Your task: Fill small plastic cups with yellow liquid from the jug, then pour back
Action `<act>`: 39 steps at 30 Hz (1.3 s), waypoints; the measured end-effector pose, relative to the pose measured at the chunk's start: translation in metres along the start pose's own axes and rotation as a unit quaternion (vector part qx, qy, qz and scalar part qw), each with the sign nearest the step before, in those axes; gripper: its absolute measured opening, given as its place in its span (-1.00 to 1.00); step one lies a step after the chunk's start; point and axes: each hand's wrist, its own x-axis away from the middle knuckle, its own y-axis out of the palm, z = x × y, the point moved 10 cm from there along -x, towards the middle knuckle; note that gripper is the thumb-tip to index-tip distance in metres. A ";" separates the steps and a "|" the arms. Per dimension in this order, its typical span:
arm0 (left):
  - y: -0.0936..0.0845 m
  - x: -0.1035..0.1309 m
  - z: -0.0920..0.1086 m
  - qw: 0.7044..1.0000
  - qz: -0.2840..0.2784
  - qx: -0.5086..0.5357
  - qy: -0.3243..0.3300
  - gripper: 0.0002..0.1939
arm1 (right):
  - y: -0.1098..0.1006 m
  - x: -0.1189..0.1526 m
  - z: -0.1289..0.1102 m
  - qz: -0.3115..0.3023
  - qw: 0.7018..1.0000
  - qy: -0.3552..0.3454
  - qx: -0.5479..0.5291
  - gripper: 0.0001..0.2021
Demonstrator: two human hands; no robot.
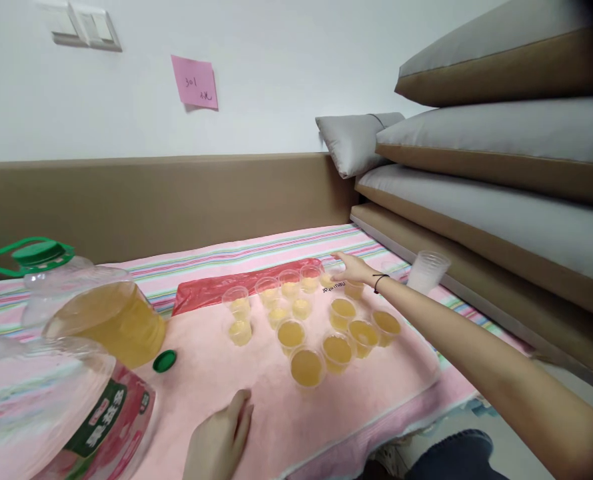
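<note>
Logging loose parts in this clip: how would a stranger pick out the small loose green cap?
Find the pink cloth spread over striped fabric. Near its left side, just right of the big clear plastic jug of yellow liquid, lies a small round green cap. Unlike the green lid farther back, it lies loose on the cloth.
</note>
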 end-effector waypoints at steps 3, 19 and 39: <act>0.001 0.000 0.000 1.000 0.001 0.001 0.002 -0.63 | 0.013 -0.010 -0.002 0.000 1.000 0.007 -0.015 -0.26; 0.002 0.001 0.001 1.000 -0.003 0.002 -0.001 -0.63 | -0.043 -0.005 0.024 0.172 0.964 0.048 -0.199 -0.05; 0.000 0.000 0.003 1.000 -0.016 -0.010 -0.001 -0.58 | -0.080 0.095 0.091 0.236 0.906 0.042 -0.349 0.09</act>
